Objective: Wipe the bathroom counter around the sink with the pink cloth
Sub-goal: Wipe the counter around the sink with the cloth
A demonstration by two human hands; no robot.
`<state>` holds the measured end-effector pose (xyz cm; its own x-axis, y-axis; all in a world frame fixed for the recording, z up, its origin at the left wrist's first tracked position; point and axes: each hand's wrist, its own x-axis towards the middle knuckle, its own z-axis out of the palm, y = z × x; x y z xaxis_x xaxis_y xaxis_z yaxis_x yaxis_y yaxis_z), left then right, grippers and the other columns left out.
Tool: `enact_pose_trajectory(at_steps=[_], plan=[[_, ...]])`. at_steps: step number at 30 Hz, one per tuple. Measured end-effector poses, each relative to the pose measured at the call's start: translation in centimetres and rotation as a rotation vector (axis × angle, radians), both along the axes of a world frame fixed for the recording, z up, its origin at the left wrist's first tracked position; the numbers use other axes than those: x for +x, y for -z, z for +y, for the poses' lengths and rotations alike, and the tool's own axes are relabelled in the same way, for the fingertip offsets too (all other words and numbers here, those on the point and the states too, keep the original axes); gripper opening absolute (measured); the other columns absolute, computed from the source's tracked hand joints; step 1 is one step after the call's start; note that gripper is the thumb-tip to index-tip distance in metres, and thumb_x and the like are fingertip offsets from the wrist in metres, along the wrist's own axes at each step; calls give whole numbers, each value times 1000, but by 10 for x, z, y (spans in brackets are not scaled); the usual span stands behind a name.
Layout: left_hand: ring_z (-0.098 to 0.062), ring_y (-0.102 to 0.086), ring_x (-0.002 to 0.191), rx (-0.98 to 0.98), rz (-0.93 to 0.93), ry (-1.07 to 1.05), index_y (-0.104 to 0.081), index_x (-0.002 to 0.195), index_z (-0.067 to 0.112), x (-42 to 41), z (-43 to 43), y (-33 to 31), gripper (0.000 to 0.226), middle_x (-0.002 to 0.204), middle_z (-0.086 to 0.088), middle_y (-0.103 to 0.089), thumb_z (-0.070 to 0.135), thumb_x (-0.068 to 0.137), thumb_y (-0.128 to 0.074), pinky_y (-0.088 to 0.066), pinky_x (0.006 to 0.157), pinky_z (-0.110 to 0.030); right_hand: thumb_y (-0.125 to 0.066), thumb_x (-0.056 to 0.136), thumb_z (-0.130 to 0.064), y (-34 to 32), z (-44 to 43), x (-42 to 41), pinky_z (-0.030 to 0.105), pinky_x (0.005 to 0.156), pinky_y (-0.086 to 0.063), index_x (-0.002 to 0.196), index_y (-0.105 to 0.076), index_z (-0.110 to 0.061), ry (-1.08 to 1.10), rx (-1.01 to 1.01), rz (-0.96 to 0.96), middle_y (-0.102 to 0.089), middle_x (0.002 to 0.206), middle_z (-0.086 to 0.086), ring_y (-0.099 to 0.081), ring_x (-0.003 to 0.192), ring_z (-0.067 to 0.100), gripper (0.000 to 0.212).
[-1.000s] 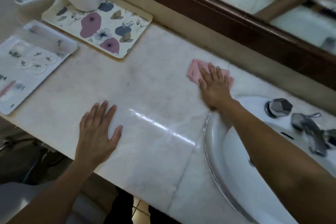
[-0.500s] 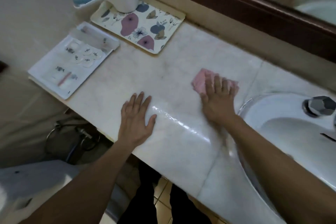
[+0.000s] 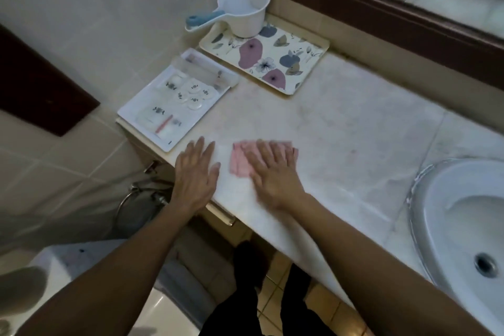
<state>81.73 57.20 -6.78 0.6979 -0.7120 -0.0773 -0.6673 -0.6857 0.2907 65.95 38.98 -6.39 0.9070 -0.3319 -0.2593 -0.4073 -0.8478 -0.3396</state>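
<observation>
- Pink cloth (image 3: 240,162) lies flat on the marble counter (image 3: 341,128), left of frame centre near the front edge and well apart from the sink (image 3: 425,229) at lower right.
- Right hand (image 3: 272,172) presses on the cloth, palm down and fingers straight; nothing is clenched. Its outline is blurred.
- Left hand (image 3: 195,172) rests flat and released on bare counter just left of the cloth, apart from it.
- Handling, as judged: the cloth is light, soft and limp, and may bunch or slide under the palm. A broad flat palm over its middle suits better than a pinch at a corner.
- Sink basin shows a drain and no standing water.
- Floral tray (image 3: 300,63), upper centre, bears a white scoop (image 3: 245,13) with a blue handle; the scoop's contents cannot be told.
- White tray (image 3: 128,117), left of centre, holds small wrapped toiletries and a clear box.
</observation>
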Motion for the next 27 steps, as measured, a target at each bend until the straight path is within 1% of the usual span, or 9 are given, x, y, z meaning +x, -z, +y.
enact_pose_trajectory(at_steps=[4, 9, 13, 15, 17, 19, 20, 23, 27], plan=[[-23, 9, 162, 72, 2, 70, -10, 166, 29, 7, 1, 20, 66, 176, 0, 3, 55, 107, -20, -2, 129, -53, -22, 109, -53, -1, -73, 49, 66, 123, 5, 167, -8, -41, 242, -66, 55, -1, 177, 0, 1, 163, 32, 61], [-23, 13, 161, 87, 0, 90, -7, 166, 28, 8, 3, 18, 67, 175, -1, 7, 56, 107, -20, 0, 129, -54, -17, 106, -56, -3, -105, 2, 72, 122, -4, 167, -13, -35, 518, -113, 94, -4, 177, 5, -4, 162, 36, 64], [-21, 19, 160, 44, 152, 89, -7, 166, 31, 11, 0, 6, 67, 174, 2, 12, 53, 107, -29, 7, 129, -51, -43, 103, -39, -7, -45, 4, 68, 123, -5, 160, -33, -24, 635, -122, 76, -21, 172, 13, -15, 157, 41, 60], [-23, 0, 161, -79, 270, 49, -29, 162, 28, 18, 3, -5, 63, 174, 0, -10, 45, 104, -46, -3, 129, -48, -45, 96, -39, -18, -28, 21, 64, 121, -16, 148, -48, -19, 673, -124, 28, -38, 160, 15, -28, 149, 41, 57], [-22, -30, 148, -272, 308, -64, -56, 146, 24, 25, 10, -18, 47, 158, -3, -42, 32, 99, -57, -26, 124, -37, -43, 92, -39, -35, -28, 44, 58, 120, -25, 136, -59, -16, 701, -95, -62, -47, 152, 16, -35, 144, 40, 53], [-14, -45, 126, -410, 322, -231, -69, 123, 24, 31, 22, -30, 28, 129, 4, -59, 20, 96, -60, -35, 101, -7, -50, 89, -33, -49, -34, 69, 50, 122, -25, 133, -63, -14, 688, -9, -209, -46, 153, 20, -35, 146, 40, 49], [-11, -47, 117, -450, 370, -341, -71, 113, 25, 35, 27, -36, 23, 119, 7, -62, 16, 96, -60, -35, 88, -3, -52, 87, -31, -57, -37, 85, 45, 121, -27, 132, -65, -13, 654, 51, -274, -48, 151, 21, -38, 145, 39, 51], [-14, -61, 97, -573, 623, -705, -69, 96, 26, 54, 41, -40, 19, 101, 6, -67, 11, 96, -57, -40, 69, -17, -56, 91, -22, -76, -52, 136, 32, 100, -42, 130, -68, -10, 527, 148, -331, -61, 137, 16, -61, 120, 34, 43], [-24, -68, 93, -674, 770, -961, -65, 93, 30, 79, 52, -35, 13, 104, -2, -72, 20, 98, -58, -47, 73, -32, -47, 101, -14, -86, -76, 203, 30, 80, -40, 119, -72, -4, 414, 43, -243, -72, 120, 20, -66, 110, 39, 32]])
